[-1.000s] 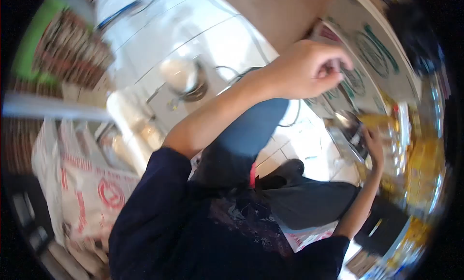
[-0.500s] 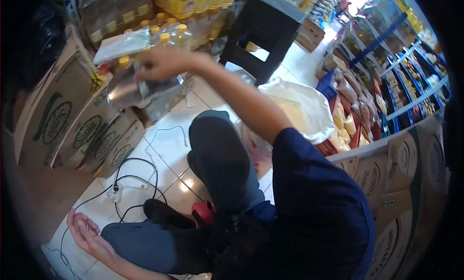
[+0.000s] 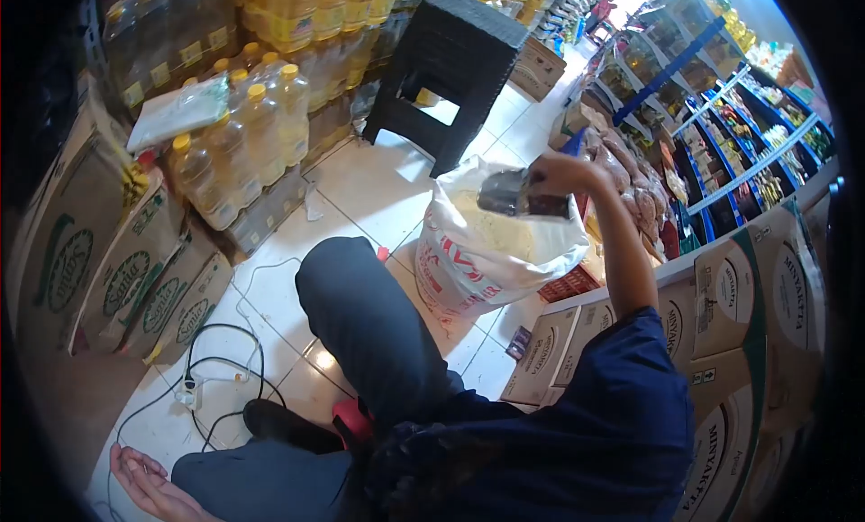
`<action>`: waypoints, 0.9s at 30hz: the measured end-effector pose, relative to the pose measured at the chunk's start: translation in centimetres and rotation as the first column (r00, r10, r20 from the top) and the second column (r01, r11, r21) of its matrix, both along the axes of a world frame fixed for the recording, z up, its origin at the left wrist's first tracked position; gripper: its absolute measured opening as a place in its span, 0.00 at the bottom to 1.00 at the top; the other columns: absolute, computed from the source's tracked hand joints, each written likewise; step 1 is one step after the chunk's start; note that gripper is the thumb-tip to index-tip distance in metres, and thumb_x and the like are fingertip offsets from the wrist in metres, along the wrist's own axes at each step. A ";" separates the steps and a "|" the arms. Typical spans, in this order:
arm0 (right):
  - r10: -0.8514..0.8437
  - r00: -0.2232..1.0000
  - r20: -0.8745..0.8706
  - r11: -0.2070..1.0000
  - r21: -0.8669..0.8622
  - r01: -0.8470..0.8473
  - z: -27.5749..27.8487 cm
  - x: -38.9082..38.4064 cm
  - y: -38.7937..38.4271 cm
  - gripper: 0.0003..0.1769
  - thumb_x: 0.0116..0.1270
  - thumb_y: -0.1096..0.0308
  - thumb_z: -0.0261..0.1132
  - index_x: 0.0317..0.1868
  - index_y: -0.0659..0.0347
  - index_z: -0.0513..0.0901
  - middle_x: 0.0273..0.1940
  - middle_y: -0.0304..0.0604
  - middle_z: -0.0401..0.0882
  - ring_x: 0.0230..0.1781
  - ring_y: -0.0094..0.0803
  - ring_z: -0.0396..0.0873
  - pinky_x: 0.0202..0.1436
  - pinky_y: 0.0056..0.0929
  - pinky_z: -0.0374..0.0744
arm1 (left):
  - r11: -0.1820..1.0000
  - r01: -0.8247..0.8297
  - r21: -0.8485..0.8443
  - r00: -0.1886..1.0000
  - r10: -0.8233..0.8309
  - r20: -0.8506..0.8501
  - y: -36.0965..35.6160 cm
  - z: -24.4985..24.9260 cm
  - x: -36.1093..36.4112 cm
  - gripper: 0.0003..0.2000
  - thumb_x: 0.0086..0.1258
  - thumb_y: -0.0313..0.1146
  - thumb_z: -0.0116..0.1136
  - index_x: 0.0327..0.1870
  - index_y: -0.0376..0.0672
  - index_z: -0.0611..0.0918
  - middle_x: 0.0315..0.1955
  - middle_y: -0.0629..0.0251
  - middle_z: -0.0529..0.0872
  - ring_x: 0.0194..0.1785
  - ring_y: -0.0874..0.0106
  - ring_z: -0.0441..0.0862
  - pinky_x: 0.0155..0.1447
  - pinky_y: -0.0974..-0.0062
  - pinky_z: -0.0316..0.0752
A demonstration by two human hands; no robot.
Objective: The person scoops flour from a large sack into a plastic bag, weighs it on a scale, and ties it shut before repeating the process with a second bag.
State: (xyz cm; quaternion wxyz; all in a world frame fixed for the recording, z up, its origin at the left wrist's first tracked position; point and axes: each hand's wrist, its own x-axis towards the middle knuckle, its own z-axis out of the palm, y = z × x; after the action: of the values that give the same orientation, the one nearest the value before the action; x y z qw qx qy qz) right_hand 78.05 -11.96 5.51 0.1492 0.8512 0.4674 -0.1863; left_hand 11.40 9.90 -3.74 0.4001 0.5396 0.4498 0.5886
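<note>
My right hand is closed on a shiny metal scoop, blurred by motion, over the mouth of a large white sack. Pale yellowish powder or grain shows inside the sack, and its rim is rolled open. Down at the lower left, my left hand rests beside my knee, palm up with loosely curled fingers and nothing in it.
Shrink-wrapped bottles of yellow oil stand at the left, near cardboard boxes. Behind the sack is a black stool. Cables and a power strip lie on the tiles. More boxes line the right side.
My right hand has swung the metal scoop from beside the oil bottles at the left over to the sack at the right. The view has shifted; my left hand stays by the knee.
</note>
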 end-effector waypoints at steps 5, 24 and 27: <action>-0.115 0.992 -0.045 0.953 -0.287 0.097 -11.3 4.8 0.1 0.25 0.59 0.52 0.61 0.30 0.73 0.83 0.27 0.53 0.82 0.26 0.41 0.82 0.30 0.39 0.78 | 1.000 -0.021 -0.001 1.000 0.021 -0.007 0.6 -0.3 -0.2 0.15 0.73 0.33 0.47 0.56 0.36 0.72 0.37 0.67 0.76 0.30 0.80 0.65 0.34 0.82 0.60; -0.270 0.960 -0.076 0.962 0.023 0.273 -21.7 5.9 4.1 0.16 0.65 0.63 0.55 0.38 0.68 0.83 0.30 0.51 0.83 0.30 0.40 0.84 0.33 0.38 0.81 | 0.998 -0.055 -0.004 0.998 0.055 -0.015 0.8 -0.6 -0.6 0.16 0.74 0.33 0.47 0.60 0.39 0.71 0.36 0.73 0.73 0.30 0.85 0.62 0.34 0.85 0.56; -0.328 0.914 -0.239 0.933 0.071 0.353 -20.5 4.3 3.7 0.15 0.65 0.63 0.56 0.40 0.68 0.81 0.28 0.49 0.82 0.28 0.36 0.83 0.32 0.35 0.80 | 0.998 -0.062 -0.006 0.998 0.062 0.001 0.6 -0.5 -0.4 0.16 0.74 0.33 0.47 0.59 0.39 0.71 0.36 0.72 0.74 0.30 0.85 0.62 0.34 0.85 0.56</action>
State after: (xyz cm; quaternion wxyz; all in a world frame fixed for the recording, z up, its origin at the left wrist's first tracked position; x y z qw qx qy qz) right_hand 82.34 -8.23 -15.02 0.0129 0.9004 0.3352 -0.2770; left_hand 10.95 10.50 -4.21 0.3832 0.5240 0.4678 0.5997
